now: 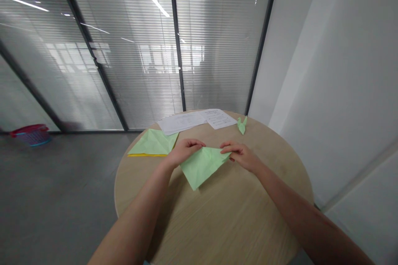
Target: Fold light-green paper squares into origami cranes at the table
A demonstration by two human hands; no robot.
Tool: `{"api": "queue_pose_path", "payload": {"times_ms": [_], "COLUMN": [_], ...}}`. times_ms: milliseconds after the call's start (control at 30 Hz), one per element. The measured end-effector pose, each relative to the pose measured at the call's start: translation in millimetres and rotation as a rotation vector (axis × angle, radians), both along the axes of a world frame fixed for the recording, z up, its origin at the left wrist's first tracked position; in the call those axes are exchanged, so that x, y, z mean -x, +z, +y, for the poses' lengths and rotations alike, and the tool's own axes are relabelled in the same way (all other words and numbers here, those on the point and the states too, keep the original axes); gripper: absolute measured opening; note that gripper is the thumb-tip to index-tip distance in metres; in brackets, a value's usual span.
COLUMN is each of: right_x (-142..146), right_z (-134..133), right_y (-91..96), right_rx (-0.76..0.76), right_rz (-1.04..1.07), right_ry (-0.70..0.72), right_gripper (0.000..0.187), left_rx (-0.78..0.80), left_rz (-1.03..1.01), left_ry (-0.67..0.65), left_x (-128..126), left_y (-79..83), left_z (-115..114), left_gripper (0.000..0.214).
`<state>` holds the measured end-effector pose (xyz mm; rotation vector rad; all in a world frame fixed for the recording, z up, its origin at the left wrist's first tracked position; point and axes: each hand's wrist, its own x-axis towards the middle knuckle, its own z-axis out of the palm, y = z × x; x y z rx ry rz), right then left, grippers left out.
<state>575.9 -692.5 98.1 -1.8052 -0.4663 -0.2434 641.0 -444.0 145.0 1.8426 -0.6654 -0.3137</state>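
Note:
Between my hands is a folded sheet of light green paper (203, 167), its pointed corner facing me, held slightly above the round table. My left hand (185, 151) grips its upper left edge, thumb on top and fingertips partly hidden behind the paper. At the right corner, my right hand (239, 154) pinches the paper between thumb and fingers. Just left of my left hand lies a stack of green paper (152, 143) with a yellow edge along its near side. A small folded green paper figure (242, 125) stands beyond my right hand.
White sheets (182, 122), one of them a printed page (218, 118), lie at the far side of the round wooden table (242, 223). Behind it stands a glass partition with blinds (214, 70). A red and blue basket (32, 135) sits on the floor at left.

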Motion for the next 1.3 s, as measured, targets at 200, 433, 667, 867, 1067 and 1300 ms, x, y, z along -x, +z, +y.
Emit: {"api": "queue_pose_path", "payload": {"times_ms": [200, 433, 667, 867, 1067, 1300], "right_x": [-2, -1, -5, -2, -3, -6], "right_z": [0, 1, -3, -2, -5, -2], "right_y": [-1.9, -0.7, -4.9, -2.0, -8.8, -12.9], "right_rx": [0.034, 0.05, -0.336, -0.062, -0.159, 0.15], "right_rz": [-0.053, -0.056, 0.241, 0.295, 0.278, 0.278], "right_ry": [0.048, 0.006, 0.041, -0.02, 0.089, -0.019], "right_gripper": [0.038, 0.031, 0.037, 0.041, 0.047, 0.045], "left_rx": [-0.092, -0.096, -0.082, -0.075, -0.057, -0.044], "left_rz": [0.035, 0.0, -0.034, -0.083, -0.042, 0.102], "left_ry": [-0.029, -0.155, -0.084, -0.128, -0.078, 0.036], "left_x": [0, 0, -5, -4, -9, -7], "left_y": [-1.8, -8.6, -13.9, -17.3, -23.4, -34.8], "left_z": [-2, -5, -8, -11, -12, -15], "left_gripper": [0.035, 0.032, 0.026, 0.027, 0.03, 0.029]}}
